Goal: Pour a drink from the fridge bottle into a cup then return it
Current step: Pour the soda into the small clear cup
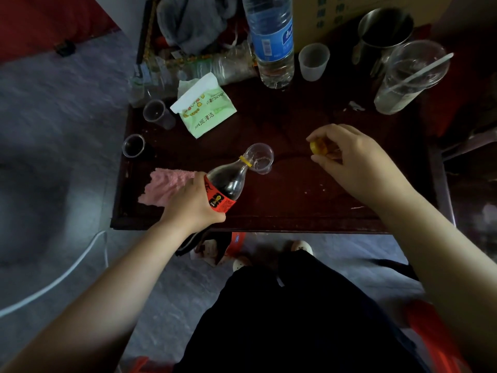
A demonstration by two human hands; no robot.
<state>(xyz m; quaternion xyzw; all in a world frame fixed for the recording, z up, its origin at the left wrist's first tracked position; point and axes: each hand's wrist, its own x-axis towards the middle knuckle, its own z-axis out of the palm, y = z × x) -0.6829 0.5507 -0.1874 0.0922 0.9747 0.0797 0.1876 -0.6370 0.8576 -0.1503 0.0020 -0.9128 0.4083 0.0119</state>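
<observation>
A cola bottle with a red label and a yellow neck ring is tilted, its open mouth over the rim of a small clear plastic cup on the dark wooden table. My left hand grips the bottle around its label. To the right of the cup, my right hand hovers over the table and pinches the yellow bottle cap between its fingers. The cup looks nearly empty.
A large water bottle, a white cup, a metal mug and a lidded clear cup with a straw stand at the back. A tissue pack, two small cups and a pink cloth lie left.
</observation>
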